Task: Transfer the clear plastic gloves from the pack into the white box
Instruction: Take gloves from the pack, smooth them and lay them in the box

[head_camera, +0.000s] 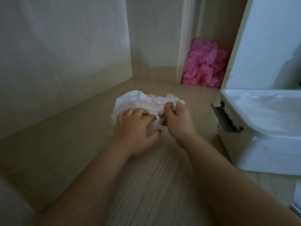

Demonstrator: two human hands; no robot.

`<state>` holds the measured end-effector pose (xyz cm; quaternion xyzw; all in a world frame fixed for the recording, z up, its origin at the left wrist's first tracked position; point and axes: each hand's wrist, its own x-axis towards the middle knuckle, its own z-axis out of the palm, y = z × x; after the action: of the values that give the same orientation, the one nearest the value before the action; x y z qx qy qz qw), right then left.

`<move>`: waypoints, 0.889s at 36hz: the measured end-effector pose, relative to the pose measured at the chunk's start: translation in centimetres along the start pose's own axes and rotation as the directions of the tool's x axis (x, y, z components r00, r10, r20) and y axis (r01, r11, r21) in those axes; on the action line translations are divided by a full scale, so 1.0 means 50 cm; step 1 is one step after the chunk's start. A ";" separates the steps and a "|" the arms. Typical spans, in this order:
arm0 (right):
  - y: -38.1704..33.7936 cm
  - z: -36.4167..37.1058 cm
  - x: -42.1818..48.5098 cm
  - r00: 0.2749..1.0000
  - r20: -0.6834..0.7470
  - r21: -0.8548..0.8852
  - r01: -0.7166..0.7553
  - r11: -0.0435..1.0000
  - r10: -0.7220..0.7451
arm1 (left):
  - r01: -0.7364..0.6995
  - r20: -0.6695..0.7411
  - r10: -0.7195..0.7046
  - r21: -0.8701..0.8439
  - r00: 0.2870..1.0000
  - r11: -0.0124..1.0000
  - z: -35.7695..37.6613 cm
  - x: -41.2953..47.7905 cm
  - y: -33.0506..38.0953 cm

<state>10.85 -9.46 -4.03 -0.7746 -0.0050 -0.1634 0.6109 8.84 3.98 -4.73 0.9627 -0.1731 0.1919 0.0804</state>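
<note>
Pack (128,99): crumpled white wrapper with red print, lying on the desk (146,185) at frame centre — both grips on it.
Left grip (135,126): fingers curled down over the pack's near-left part, holding it against the desk.
Right grip (176,118): thumb and fingers pinch the pack's right end — wrapper or glove film, I cannot tell.
White box (260,152): at 3 o'clock from the pack, well apart; lid (268,46) raised upright, clear film (263,108) lying inside.
Pink plastic heap (205,64): at 1 o'clock, in a back niche.
</note>
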 end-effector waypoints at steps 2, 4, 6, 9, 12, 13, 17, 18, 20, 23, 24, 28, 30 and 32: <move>-0.022 -0.014 -0.005 0.999 -0.011 0.054 -0.044 0.998 0.044 | 0.037 0.075 -0.043 0.074 0.996 0.997 -0.017 -0.008 0.001; -0.047 -0.028 -0.006 0.998 -0.027 0.128 -0.058 0.990 0.062 | 0.088 0.142 -0.109 0.143 0.984 0.986 -0.029 -0.007 -0.002; -0.078 -0.041 -0.011 0.999 -0.034 0.193 -0.024 0.981 0.031 | 0.137 0.160 -0.166 0.180 0.973 0.974 -0.043 -0.011 -0.001; -0.128 -0.069 -0.017 0.997 -0.068 0.221 0.036 0.975 -0.022 | 0.198 0.182 -0.223 0.144 0.958 0.969 -0.063 -0.016 0.008; -0.168 -0.097 -0.023 0.996 -0.078 0.198 0.052 0.979 -0.037 | 0.201 0.096 -0.180 -0.289 0.979 0.936 -0.100 -0.019 0.043; -0.177 -0.107 -0.023 0.997 -0.065 0.214 0.042 0.976 -0.028 | 0.172 0.048 -0.172 -0.519 0.984 0.837 -0.116 -0.021 0.059; -0.207 -0.165 -0.035 0.999 -0.013 0.323 -0.030 0.946 0.036 | 0.134 0.055 -0.267 -0.948 0.962 0.290 -0.161 -0.007 0.115; -0.212 -0.181 -0.039 0.999 -0.002 0.327 -0.038 0.944 0.040 | 0.132 0.077 -0.259 -0.970 0.963 0.202 -0.171 -0.001 0.126; -0.220 -0.213 -0.045 0.998 0.045 0.337 -0.064 0.939 0.052 | 0.147 0.121 -0.223 -0.984 0.967 0.104 -0.178 0.018 0.141; -0.227 -0.265 -0.052 0.990 0.130 0.308 -0.099 0.946 0.061 | 0.092 0.080 -0.277 -0.995 0.958 0.030 -0.185 0.044 0.164; -0.227 -0.277 -0.052 0.992 0.114 0.214 -0.078 0.974 0.055 | 0.070 0.065 -0.310 -0.998 0.948 0.006 -0.186 0.052 0.167; -0.221 -0.319 -0.044 0.991 -0.130 -0.007 -0.019 1.000 0.018 | 0.109 -0.025 -0.574 -0.974 0.818 0.197 -0.186 0.082 0.181; -0.216 -0.334 -0.034 0.970 -0.242 -0.037 -0.020 0.999 0.011 | 0.148 -0.175 -0.704 -0.916 0.688 0.372 -0.193 0.087 0.191; -0.227 -0.342 -0.032 0.982 -0.191 -0.042 -0.001 0.999 -0.007 | 0.103 -0.362 -0.688 -0.838 0.629 0.536 -0.205 0.088 0.200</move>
<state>2.77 -22.48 9.68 -0.7680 0.0558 -0.2381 0.5919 5.49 -4.34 7.27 0.7135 0.0473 0.4024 0.5716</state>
